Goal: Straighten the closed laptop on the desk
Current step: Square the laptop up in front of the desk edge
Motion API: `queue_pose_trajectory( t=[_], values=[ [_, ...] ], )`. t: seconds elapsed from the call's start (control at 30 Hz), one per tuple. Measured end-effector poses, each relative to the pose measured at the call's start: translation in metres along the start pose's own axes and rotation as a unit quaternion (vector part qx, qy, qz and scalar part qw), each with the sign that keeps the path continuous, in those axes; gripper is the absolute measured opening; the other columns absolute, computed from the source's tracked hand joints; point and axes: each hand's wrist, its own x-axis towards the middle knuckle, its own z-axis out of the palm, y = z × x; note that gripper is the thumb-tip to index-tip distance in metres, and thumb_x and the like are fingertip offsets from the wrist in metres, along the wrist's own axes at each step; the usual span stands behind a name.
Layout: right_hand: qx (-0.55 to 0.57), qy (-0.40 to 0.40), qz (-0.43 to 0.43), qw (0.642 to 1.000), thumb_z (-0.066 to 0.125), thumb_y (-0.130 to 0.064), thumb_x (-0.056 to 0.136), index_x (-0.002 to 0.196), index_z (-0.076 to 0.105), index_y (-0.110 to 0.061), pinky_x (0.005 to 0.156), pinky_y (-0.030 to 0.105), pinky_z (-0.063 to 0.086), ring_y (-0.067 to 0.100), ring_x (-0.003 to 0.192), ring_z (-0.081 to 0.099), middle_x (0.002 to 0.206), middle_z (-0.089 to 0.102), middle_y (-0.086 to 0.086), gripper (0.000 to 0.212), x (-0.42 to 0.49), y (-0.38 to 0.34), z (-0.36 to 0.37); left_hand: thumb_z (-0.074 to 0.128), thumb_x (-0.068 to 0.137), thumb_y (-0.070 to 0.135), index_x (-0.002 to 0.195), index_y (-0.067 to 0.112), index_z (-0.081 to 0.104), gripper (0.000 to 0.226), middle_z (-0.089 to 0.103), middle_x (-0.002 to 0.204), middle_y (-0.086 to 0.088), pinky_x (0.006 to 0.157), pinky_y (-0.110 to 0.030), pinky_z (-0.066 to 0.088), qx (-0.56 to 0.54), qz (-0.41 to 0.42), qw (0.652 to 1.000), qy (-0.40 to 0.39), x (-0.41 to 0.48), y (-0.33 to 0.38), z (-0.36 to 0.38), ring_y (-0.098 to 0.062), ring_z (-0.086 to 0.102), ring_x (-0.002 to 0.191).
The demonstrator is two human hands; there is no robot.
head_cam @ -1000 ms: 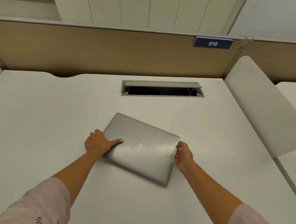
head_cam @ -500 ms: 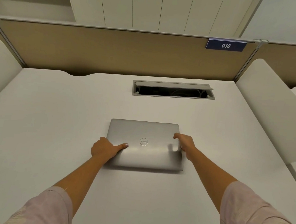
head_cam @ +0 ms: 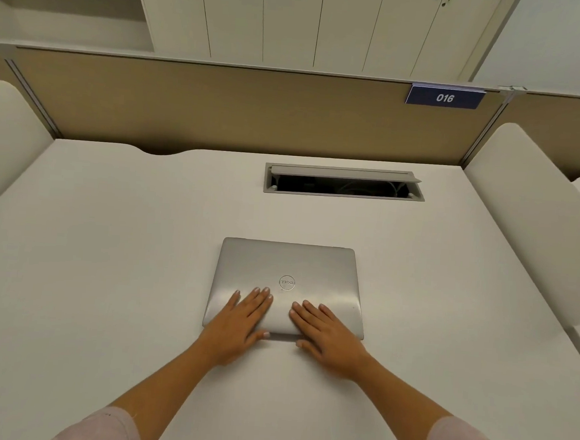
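Observation:
A closed silver laptop (head_cam: 288,268) with a round logo lies flat in the middle of the white desk (head_cam: 108,241). Its edges run square to the desk's back edge. My left hand (head_cam: 240,323) rests flat on the lid's near left part, fingers spread, thumb over the front edge. My right hand (head_cam: 328,332) lies flat on the near right part, fingers pointing up and left, thumb at the front edge. Neither hand grips the laptop.
An open grey cable hatch (head_cam: 344,184) is set in the desk behind the laptop. A tan partition (head_cam: 220,112) with a blue "016" tag (head_cam: 444,97) closes the back. White rounded side panels (head_cam: 536,216) stand left and right.
The laptop turned from skewed to square with the desk. Both hands left its side edges and now lie flat on the lid near the front edge.

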Motion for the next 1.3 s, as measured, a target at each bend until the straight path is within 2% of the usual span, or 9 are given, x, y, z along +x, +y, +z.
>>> queue_pose_trajectory(
  t=[0.13, 0.27, 0.7, 0.77, 0.87, 0.97, 1.07, 1.2, 1.3],
  values=[
    [-0.011, 0.028, -0.008, 1.0, 0.045, -0.026, 0.102, 0.151, 0.033, -0.015, 0.118, 0.044, 0.023, 0.024, 0.146, 0.029, 0.158, 0.031, 0.002, 0.051, -0.002, 0.002, 0.004, 0.026, 0.094, 0.047, 0.143, 0.009, 0.045, 0.064, 0.044, 0.149, -0.007, 0.103, -0.05, 0.043, 0.051, -0.001, 0.998, 0.032, -0.004, 0.009, -0.001, -0.024, 0.045, 0.135],
    [-0.005, 0.019, -0.016, 1.0, 0.048, -0.023, 0.101, 0.151, 0.033, -0.017, 0.117, 0.044, 0.024, 0.023, 0.145, 0.031, 0.157, 0.032, 0.0, 0.052, 0.0, 0.007, 0.003, 0.028, 0.091, 0.045, 0.137, 0.009, 0.053, 0.063, 0.053, 0.143, -0.007, 0.098, -0.048, 0.049, 0.047, 0.004, 0.999, 0.027, -0.002, 0.01, -0.001, -0.022, 0.053, 0.13],
    [0.012, -0.026, 0.024, 0.999, 0.034, -0.022, 0.106, 0.155, 0.015, -0.027, 0.118, 0.03, -0.003, 0.011, 0.149, 0.001, 0.159, 0.005, -0.014, 0.053, 0.014, 0.02, -0.002, 0.037, 0.091, 0.046, 0.137, 0.011, 0.054, 0.06, 0.054, 0.142, -0.006, 0.098, -0.046, 0.049, 0.06, -0.012, 0.998, 0.027, 0.014, 0.005, -0.003, -0.021, 0.053, 0.129],
    [0.016, -0.027, 0.032, 0.999, 0.034, -0.021, 0.106, 0.155, 0.015, -0.028, 0.118, 0.03, -0.003, 0.009, 0.147, -0.002, 0.159, 0.005, -0.015, 0.053, 0.015, 0.021, -0.002, 0.048, 0.092, 0.046, 0.144, 0.01, 0.043, 0.063, 0.043, 0.15, -0.007, 0.105, -0.049, 0.041, 0.058, -0.019, 0.998, 0.03, 0.016, 0.003, -0.002, -0.024, 0.044, 0.137],
    [0.021, -0.032, 0.039, 0.999, 0.034, -0.021, 0.105, 0.155, 0.015, -0.029, 0.118, 0.03, -0.003, 0.007, 0.146, -0.004, 0.159, 0.006, -0.015, 0.054, 0.015, 0.021, -0.001, 0.04, 0.099, 0.042, 0.153, 0.011, 0.019, 0.066, 0.017, 0.161, -0.006, 0.117, -0.051, 0.018, 0.037, -0.017, 0.999, 0.013, 0.019, 0.001, 0.005, -0.026, 0.019, 0.148],
    [0.023, -0.036, 0.045, 0.998, 0.034, -0.021, 0.105, 0.155, 0.014, -0.031, 0.119, 0.03, -0.003, 0.006, 0.146, -0.005, 0.158, 0.003, -0.018, 0.054, 0.015, 0.02, 0.001, 0.039, 0.099, 0.042, 0.153, 0.011, 0.017, 0.066, 0.014, 0.161, -0.005, 0.118, -0.048, 0.018, 0.035, -0.02, 0.999, 0.028, 0.018, 0.001, 0.006, -0.024, 0.017, 0.148],
    [0.029, -0.03, 0.053, 0.998, 0.034, -0.02, 0.105, 0.154, 0.014, -0.032, 0.119, 0.03, -0.002, 0.008, 0.149, 0.0, 0.159, 0.004, -0.018, 0.054, 0.015, 0.019, 0.003, 0.054, 0.094, 0.04, 0.148, 0.009, 0.033, 0.066, 0.032, 0.156, -0.007, 0.111, -0.048, 0.033, 0.021, -0.027, 0.998, 0.048, 0.018, 0.003, 0.008, -0.025, 0.036, 0.142],
    [0.035, -0.014, 0.08, 0.996, 0.033, -0.018, 0.105, 0.155, 0.013, -0.032, 0.121, 0.032, 0.001, 0.012, 0.151, 0.004, 0.16, 0.006, -0.017, 0.055, 0.012, 0.011, 0.004, 0.032, 0.102, 0.04, 0.154, 0.016, 0.005, 0.064, 0.002, 0.162, 0.0, 0.121, -0.044, 0.008, -0.01, -0.047, 0.998, 0.034, 0.019, 0.006, 0.015, -0.022, 0.005, 0.15],
    [0.017, 0.014, 0.1, 0.995, 0.032, -0.024, 0.105, 0.155, 0.014, -0.028, 0.122, 0.033, 0.001, 0.014, 0.15, 0.005, 0.162, 0.011, -0.012, 0.053, 0.002, -0.003, 0.008, 0.035, 0.101, 0.034, 0.154, 0.015, 0.012, 0.061, 0.008, 0.161, -0.001, 0.121, -0.045, 0.012, -0.009, -0.066, 0.996, 0.056, 0.011, 0.013, 0.013, -0.023, 0.011, 0.149]
  ],
)
